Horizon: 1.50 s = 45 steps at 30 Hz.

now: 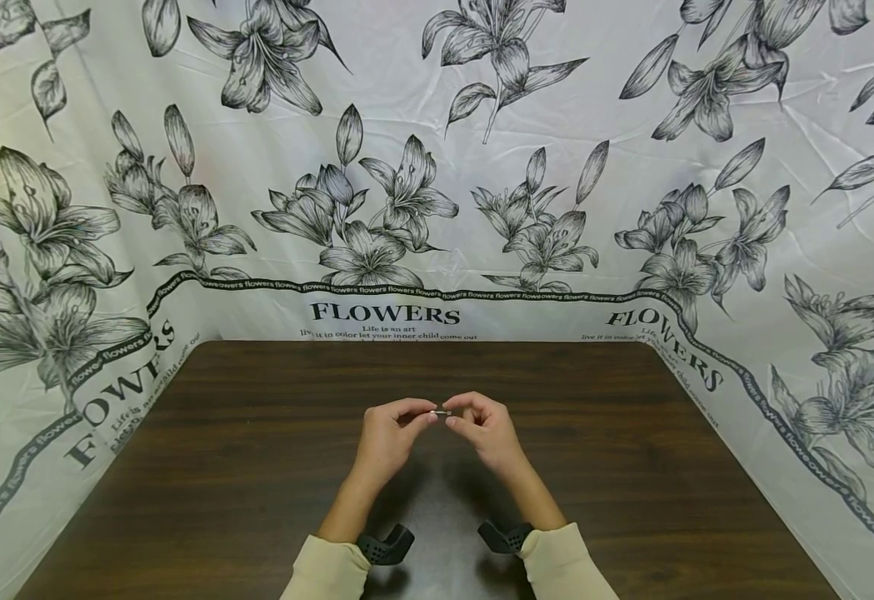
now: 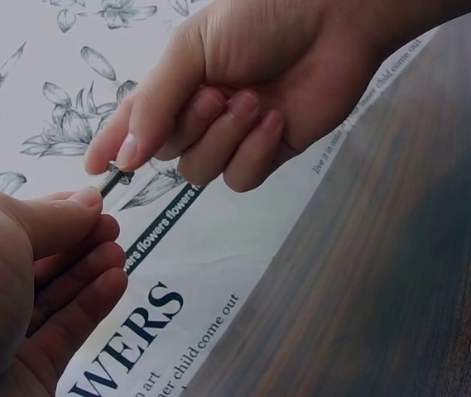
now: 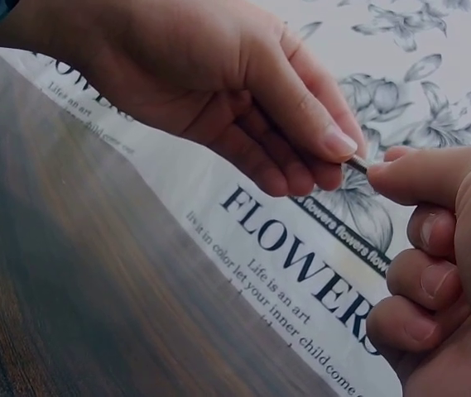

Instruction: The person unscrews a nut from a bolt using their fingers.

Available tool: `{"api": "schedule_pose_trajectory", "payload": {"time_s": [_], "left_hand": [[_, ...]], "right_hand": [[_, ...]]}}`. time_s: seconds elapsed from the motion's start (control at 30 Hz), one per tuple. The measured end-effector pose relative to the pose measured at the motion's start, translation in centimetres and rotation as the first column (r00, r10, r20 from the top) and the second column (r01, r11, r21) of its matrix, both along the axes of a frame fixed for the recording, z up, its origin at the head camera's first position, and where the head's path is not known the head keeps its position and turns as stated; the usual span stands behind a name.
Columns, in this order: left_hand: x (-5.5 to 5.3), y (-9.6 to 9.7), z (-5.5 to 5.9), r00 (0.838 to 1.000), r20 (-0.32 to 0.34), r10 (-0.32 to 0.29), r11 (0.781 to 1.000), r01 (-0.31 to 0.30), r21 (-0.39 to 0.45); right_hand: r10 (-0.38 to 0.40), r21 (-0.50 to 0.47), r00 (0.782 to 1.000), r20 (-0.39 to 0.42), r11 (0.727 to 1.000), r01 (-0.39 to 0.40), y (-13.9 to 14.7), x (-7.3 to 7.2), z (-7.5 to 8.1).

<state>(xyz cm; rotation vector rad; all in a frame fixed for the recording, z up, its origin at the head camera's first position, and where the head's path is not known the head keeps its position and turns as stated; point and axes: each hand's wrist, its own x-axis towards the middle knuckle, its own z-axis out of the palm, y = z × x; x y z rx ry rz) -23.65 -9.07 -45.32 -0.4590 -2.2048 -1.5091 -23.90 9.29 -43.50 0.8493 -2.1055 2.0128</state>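
A small silvery bolt [image 1: 441, 412] lies between the two hands, above the dark tabletop. Thumb and forefinger of my left hand [image 1: 387, 435] pinch one end of its threaded shank. The left wrist view shows the wider, flanged end of the bolt [image 2: 117, 174], where the right hand [image 2: 252, 91] holds it between thumb and forefinger. From the right wrist, only a short stretch of the shank [image 3: 357, 165] shows between the left hand's fingertips [image 3: 340, 142] and the right thumb. The remaining fingers of the right hand [image 3: 458, 248] are curled in; both ends of the bolt are partly covered by fingertips.
A dark wood-grain table [image 1: 257, 500] spreads beneath the hands. White cloth [image 1: 407, 100] printed with flowers and lettering hangs along its back and both sides. Each wrist carries a black band [image 1: 386, 546] by a cream sleeve [image 1: 326, 568].
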Motion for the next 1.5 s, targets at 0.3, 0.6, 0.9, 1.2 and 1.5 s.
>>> {"api": "schedule_pose_trajectory", "payload": {"time_s": [0.3,0.6,0.9,1.2,1.5], "left_hand": [[0.0,0.0,0.0,1.000,-0.014,-0.012,1.000,0.012,0.006],[0.0,0.2,-0.2,0.998,-0.031,-0.045,0.999,0.045,0.016],[0.0,0.1,-0.1,1.000,0.006,-0.023,1.000,0.023,0.013],[0.0,-0.1,0.0,1.000,0.003,-0.015,1.000,0.015,-0.005],[-0.1,-0.2,0.0,1.000,0.011,-0.002,1.000,0.002,-0.002]], "right_hand": [[-0.053,0.003,0.998,0.025,0.999,0.053,0.0,0.3,0.5],[-0.198,0.110,0.976,0.088,0.976,0.188,0.0,-1.5,-2.2],[-0.169,0.134,0.979,0.112,0.979,0.154,-0.1,-1.3,-2.1],[-0.107,0.120,0.989,0.100,0.988,0.095,-0.2,0.3,0.6],[-0.032,0.049,0.999,0.035,0.998,0.030,0.0,0.0,0.3]]}}
